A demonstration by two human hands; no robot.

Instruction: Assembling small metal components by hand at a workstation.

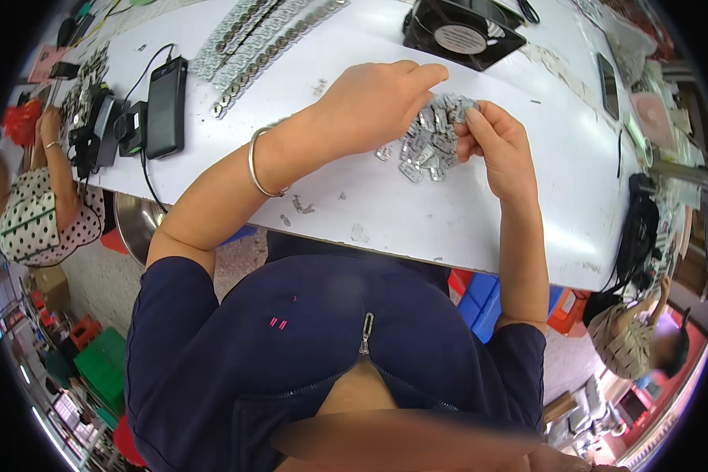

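A loose pile of small, flat silvery metal pieces (425, 157) lies on the white table in front of me. My left hand (377, 102), with a metal bangle at the wrist, reaches over the left side of the pile. Its fingers are bent together and point right; what they hold, if anything, is hidden behind the hand. At the pile's right edge, my right hand (495, 141) is closed, thumb against forefinger, on a small metal piece (470, 105). Both hands are close together, with the pieces between them.
Rows of joined metal pieces (252, 55) lie at the far left, near a black power bank (167, 106) with cables. A black fan (464, 35) stands beyond my hands. A phone (607, 86) lies far right. Other people sit at left and right.
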